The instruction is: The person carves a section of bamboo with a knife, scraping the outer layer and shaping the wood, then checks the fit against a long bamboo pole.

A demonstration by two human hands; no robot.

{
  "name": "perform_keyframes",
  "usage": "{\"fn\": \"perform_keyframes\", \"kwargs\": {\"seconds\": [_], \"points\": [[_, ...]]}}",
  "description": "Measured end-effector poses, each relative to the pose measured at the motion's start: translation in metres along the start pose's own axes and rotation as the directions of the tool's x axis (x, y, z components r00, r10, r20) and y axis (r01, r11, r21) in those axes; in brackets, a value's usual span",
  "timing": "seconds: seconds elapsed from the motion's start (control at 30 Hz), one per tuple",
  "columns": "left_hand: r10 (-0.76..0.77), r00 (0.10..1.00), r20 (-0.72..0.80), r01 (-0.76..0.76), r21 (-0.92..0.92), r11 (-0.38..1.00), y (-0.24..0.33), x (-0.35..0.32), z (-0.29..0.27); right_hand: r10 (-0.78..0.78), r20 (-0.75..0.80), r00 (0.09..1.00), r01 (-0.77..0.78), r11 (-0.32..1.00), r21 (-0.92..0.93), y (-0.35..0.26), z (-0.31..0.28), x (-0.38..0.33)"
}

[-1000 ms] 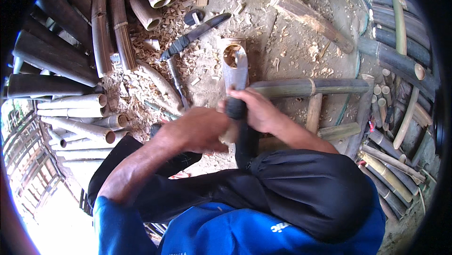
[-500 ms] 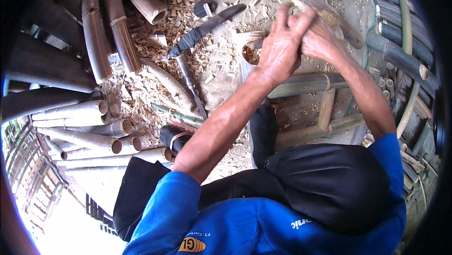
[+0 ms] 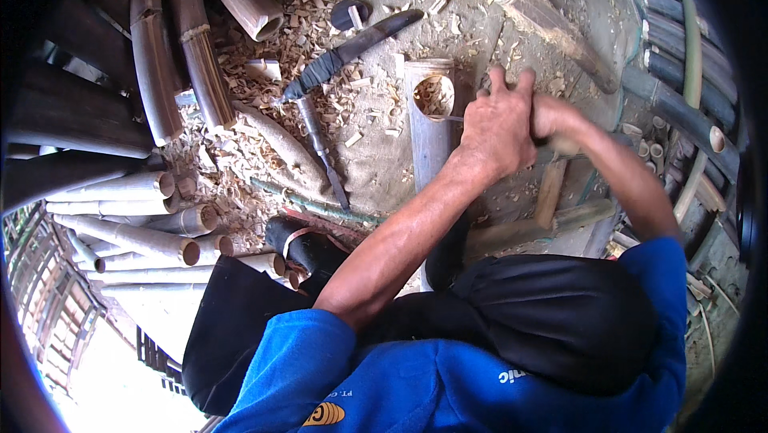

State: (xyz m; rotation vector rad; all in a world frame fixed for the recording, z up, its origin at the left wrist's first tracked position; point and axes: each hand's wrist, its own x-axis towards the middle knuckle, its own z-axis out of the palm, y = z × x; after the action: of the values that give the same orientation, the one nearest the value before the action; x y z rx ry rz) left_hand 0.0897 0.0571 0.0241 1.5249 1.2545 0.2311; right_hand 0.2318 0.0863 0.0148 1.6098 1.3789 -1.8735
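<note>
A bamboo tube (image 3: 420, 133) stretches from between my legs, with an oval opening cut near its far end and pale shavings (image 3: 434, 95) inside. Just right of that opening my left hand (image 3: 498, 125) is closed, two fingers pointing away from me. From under it a thin-bladed tool (image 3: 453, 118) pokes out at the opening's edge; the rest of it is hidden. Against the left hand's right side my right hand (image 3: 554, 119) is closed and partly blurred, and its grip is hidden.
A big knife with a wrapped handle (image 3: 344, 53) and a chisel (image 3: 322, 149) lie on the shavings to the left. Bamboo tubes (image 3: 132, 237) are stacked at left. Another cut bamboo piece (image 3: 552, 25) lies beyond my hands. A bamboo frame (image 3: 552, 193) is by my knee.
Both hands have moved toward me and slightly right, away from the far bamboo piece. The tube's oval opening, partly covered before, now shows fully.
</note>
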Motion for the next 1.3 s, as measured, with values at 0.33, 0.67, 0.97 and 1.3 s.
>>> {"fn": "perform_keyframes", "kwargs": {"seconds": [0.33,0.67,0.97,1.3], "points": [[0.453,0.890,0.045,-0.455,0.100,0.885,-0.056,-0.045,-0.023,-0.191,-0.178,0.965,0.258,0.807,0.532,-0.011,0.117,-0.009],[-0.359,0.738,-0.571,0.405,-0.050,0.913,-0.186,-0.112,-0.078,-0.367,-0.616,0.697,0.134,0.911,-0.391,0.052,0.030,-0.016],[-0.324,0.636,-0.701,0.520,0.079,0.851,-0.207,-0.090,-0.053,-0.583,-0.525,0.620,-0.024,0.655,-0.756,0.119,-0.030,0.037],[-0.571,0.672,-0.471,-0.232,-0.867,0.442,-0.136,-0.106,-0.091,-0.351,-0.758,0.550,-0.375,0.707,-0.599,0.154,-0.149,-0.001]]}}
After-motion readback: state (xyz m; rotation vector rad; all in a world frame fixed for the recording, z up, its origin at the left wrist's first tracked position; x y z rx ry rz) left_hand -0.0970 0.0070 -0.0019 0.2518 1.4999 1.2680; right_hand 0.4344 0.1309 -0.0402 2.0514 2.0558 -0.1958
